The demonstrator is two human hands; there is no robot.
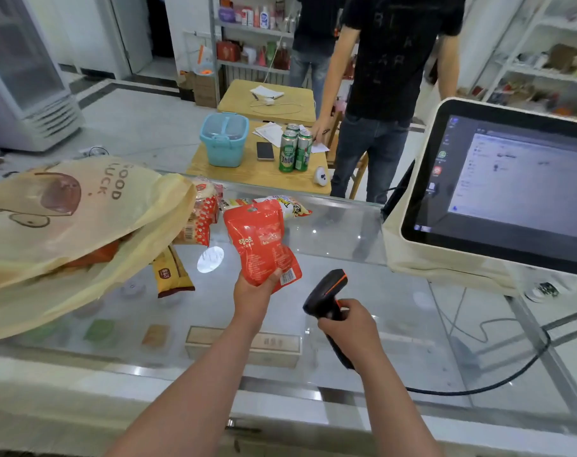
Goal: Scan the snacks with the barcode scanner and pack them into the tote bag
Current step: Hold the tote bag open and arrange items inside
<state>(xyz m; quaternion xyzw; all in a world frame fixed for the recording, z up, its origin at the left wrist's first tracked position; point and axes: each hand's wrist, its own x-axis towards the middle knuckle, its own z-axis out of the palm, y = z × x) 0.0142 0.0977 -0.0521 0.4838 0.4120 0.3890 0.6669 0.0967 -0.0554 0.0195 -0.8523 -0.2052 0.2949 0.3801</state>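
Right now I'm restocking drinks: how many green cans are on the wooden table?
3 green cans, clustered upright beside the phone: one front left, one front right, one behind them. Another could be hidden behind the cluster.

The cream tote bag (82, 219) carries the brown words "GOOD LUCK", seen upside down beside a cartoon print. The red snack pouch (259, 245) bears white Chinese characters and a barcode label, too small to read.
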